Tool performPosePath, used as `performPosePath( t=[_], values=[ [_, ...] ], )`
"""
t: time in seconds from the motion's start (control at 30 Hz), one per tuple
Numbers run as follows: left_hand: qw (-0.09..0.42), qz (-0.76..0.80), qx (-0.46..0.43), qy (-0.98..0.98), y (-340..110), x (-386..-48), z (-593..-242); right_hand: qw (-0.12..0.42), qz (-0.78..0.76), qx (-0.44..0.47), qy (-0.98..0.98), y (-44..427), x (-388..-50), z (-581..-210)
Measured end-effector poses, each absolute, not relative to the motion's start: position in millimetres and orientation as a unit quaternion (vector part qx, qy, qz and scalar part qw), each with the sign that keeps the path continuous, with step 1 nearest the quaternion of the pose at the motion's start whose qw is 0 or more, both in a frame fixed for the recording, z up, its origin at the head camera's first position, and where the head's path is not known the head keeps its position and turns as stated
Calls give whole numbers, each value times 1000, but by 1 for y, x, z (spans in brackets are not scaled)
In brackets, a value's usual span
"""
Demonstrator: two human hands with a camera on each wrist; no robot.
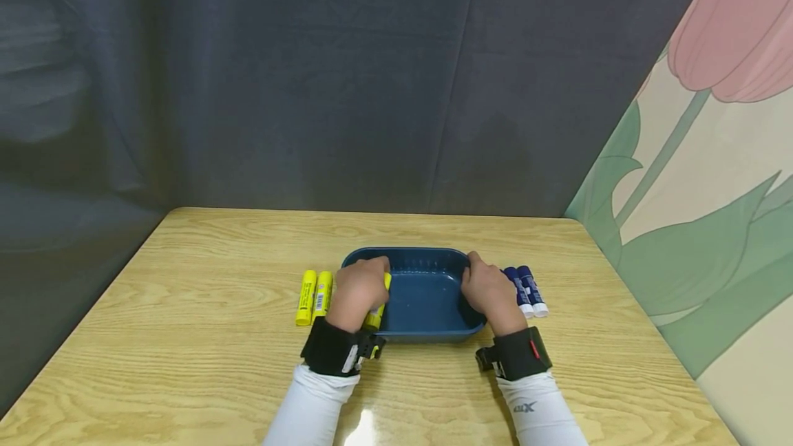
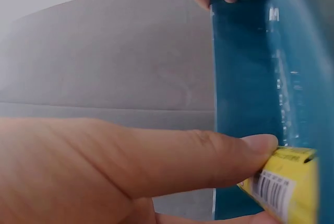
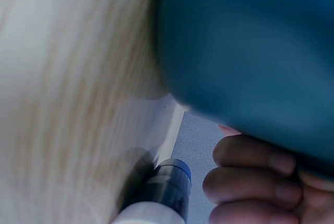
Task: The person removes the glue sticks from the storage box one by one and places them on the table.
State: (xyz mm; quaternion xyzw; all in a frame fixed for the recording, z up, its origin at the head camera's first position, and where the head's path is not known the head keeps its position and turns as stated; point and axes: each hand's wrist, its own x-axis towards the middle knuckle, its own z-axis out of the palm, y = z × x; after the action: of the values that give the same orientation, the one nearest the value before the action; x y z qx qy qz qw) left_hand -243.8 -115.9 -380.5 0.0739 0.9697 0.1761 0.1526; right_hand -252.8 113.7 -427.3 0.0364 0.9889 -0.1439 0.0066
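Note:
A dark blue rectangular basin (image 1: 426, 303) stands on the table. Over its left side, my left hand (image 1: 361, 290) pinches a yellow glue stick (image 2: 287, 182) between thumb and fingers; a barcode label shows in the left wrist view. Whether the stick touches the basin floor I cannot tell. My right hand (image 1: 491, 292) grips the basin's right rim, its fingers (image 3: 250, 153) curled against the outer wall in the right wrist view. Left of the basin lie two yellow glue sticks (image 1: 306, 298), side by side. Right of it lie dark blue sticks with white ends (image 1: 533, 291), partly behind my right hand.
The wooden table (image 1: 217, 336) runs back to a dark grey curtain (image 1: 310, 88). A wall with a painted tulip (image 1: 700, 157) borders the right side. Each wrist wears a black strap with a small camera.

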Motion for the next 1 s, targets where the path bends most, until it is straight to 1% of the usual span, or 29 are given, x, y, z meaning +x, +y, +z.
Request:
performPosePath(
  t=[0.57,0.73,1.0],
  values=[
    [120,225,75,964,-142,-237,-361,6,-146,34,989,114,-254,-427],
    [121,234,75,962,-151,-237,-358,7,-147,31,989,114,-253,-427],
    [134,282,50,949,-170,-239,-353,7,-147,28,989,114,-253,-427]
  ],
)
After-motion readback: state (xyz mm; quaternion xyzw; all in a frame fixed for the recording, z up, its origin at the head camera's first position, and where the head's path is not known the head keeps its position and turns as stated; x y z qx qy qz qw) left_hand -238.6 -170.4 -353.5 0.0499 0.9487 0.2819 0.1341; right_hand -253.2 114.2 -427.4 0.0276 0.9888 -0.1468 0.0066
